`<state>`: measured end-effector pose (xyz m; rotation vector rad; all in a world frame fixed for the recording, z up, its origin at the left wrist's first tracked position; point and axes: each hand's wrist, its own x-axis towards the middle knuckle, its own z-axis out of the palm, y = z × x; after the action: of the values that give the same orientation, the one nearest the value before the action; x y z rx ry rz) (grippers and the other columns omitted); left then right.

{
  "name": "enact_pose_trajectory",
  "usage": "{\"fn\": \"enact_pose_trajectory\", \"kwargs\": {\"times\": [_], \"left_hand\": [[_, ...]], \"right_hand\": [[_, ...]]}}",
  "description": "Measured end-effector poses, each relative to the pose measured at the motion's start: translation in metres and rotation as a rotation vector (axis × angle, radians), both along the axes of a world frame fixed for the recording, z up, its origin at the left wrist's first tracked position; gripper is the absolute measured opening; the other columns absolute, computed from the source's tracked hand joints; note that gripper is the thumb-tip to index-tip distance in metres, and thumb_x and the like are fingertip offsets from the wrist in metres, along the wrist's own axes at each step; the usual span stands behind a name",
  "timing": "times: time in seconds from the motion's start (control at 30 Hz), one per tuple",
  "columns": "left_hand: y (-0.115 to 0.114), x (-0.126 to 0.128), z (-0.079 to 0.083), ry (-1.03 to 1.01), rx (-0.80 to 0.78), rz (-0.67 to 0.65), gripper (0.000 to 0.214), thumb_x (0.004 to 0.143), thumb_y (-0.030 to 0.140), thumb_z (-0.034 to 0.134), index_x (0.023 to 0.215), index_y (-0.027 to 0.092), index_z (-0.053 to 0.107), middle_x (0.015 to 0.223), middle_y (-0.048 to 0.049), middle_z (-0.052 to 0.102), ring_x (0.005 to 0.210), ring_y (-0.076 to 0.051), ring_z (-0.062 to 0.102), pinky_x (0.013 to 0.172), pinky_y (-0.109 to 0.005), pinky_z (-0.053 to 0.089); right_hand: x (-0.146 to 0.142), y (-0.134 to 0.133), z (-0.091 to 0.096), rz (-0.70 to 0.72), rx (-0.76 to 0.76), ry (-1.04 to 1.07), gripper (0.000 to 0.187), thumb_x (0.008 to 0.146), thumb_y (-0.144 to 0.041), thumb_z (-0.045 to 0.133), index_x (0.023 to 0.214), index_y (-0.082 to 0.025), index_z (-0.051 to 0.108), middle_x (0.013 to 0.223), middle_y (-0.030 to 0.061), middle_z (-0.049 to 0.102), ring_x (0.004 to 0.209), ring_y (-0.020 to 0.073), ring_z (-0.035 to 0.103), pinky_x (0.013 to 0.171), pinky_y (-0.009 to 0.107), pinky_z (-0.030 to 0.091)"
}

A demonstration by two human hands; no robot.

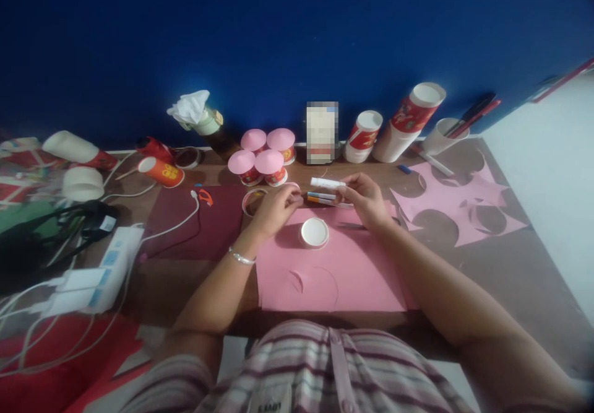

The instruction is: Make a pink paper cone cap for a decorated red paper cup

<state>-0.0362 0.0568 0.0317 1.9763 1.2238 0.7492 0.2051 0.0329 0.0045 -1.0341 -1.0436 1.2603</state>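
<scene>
A white tube [325,182] is held up in the air over the far edge of the pink paper [288,277], lying nearly level with one end pointing toward the left hand. The right hand [368,201] has its grip clamped on the other end of the tube, between thumb and fingers. The left hand [277,208] is just beside it, its thumb and fingertips drawn in close; whether that grip pinches anything small I cannot tell. Beneath and behind the tube lie a few slim pens [321,197], partly hidden by the right hand. Nearer the body, a white round cup [314,233] stands on the pink paper between the forearms, and the scissors [355,225] lie partly under the right hand. A ring of tape [250,197] is beside the left hand, and a dark red sheet [185,227] spreads farther left. Behind the hands, four red cups [273,178] wear pink cone tops, close together. To their right come a blurred upright panel [322,131], a red-and-white cup [363,137], a taller leaning stack of cups [408,122] and a white pen holder [443,139]. Cut pink scraps [457,199] lie on the right of the desk [520,277]; on the left are an orange cup [162,173] and a white power strip [123,246] with cables.
</scene>
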Motion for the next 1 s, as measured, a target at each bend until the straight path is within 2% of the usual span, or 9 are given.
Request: {"fn": "enact_pose_trajectory", "kwargs": {"times": [0.07,0.13,0.27,0.7,0.9,1.0], "left_hand": [[0.001,0.001,0.001,-0.278,-0.150,0.129,0.021,0.087,0.033,0.073,0.101,0.018,0.068,0.089,-0.0060,0.074,0.081,-0.018,0.071,0.072,-0.031,0.058],[0.002,0.004,0.001,-0.507,-0.303,0.205,0.029,0.084,0.040,0.077,0.101,0.017,0.068,0.086,-0.0050,0.074,0.077,-0.016,0.071,0.067,-0.027,0.058],[0.003,0.009,-0.004,-0.733,-0.490,0.224,0.038,0.075,0.040,0.086,0.099,0.016,0.068,0.090,-0.0043,0.075,0.078,-0.013,0.072,0.070,-0.024,0.059],[0.002,0.010,-0.013,-0.730,-0.530,0.218,0.039,0.073,0.038,0.087,0.099,0.014,0.070,0.085,-0.0037,0.075,0.072,-0.012,0.071,0.072,-0.027,0.059],[-0.002,0.013,-0.012,-0.743,-0.520,0.225,0.042,0.067,0.039,0.091,0.094,0.015,0.070,0.093,-0.0049,0.076,0.074,-0.013,0.072,0.078,-0.033,0.062],[-0.004,0.014,-0.012,-0.732,-0.468,0.217,0.041,0.065,0.039,0.092,0.089,0.015,0.069,0.094,-0.0051,0.076,0.072,-0.013,0.071,0.078,-0.034,0.063]], "right_hand": [[-0.001,-0.001,0.002,0.011,0.019,-0.024,0.037,0.077,-0.049,0.083,0.089,-0.023,0.060,0.067,-0.0016,0.071,0.062,0.0163,0.070,0.064,0.031,0.057],[-0.003,-0.003,0.005,0.026,0.033,-0.053,0.039,0.077,-0.051,0.083,0.088,-0.023,0.060,0.068,-0.0013,0.071,0.063,0.0166,0.070,0.064,0.032,0.058],[-0.006,-0.006,0.008,0.068,0.059,-0.126,0.040,0.079,-0.055,0.081,0.088,-0.022,0.059,0.072,0.0003,0.071,0.066,0.0165,0.070,0.066,0.033,0.059],[-0.006,-0.009,0.002,0.025,0.141,-0.276,0.035,0.083,-0.053,0.077,0.091,-0.021,0.063,0.077,0.0031,0.074,0.071,0.0188,0.073,0.069,0.034,0.060],[-0.002,-0.011,0.003,-0.018,0.272,-0.586,0.022,0.088,-0.043,0.073,0.096,-0.023,0.067,0.086,0.0052,0.077,0.075,0.0206,0.073,0.070,0.034,0.057],[-0.002,-0.013,0.006,-0.012,0.296,-0.651,0.017,0.092,-0.040,0.069,0.098,-0.024,0.066,0.084,0.0049,0.078,0.077,0.0219,0.074,0.072,0.034,0.056]]}}
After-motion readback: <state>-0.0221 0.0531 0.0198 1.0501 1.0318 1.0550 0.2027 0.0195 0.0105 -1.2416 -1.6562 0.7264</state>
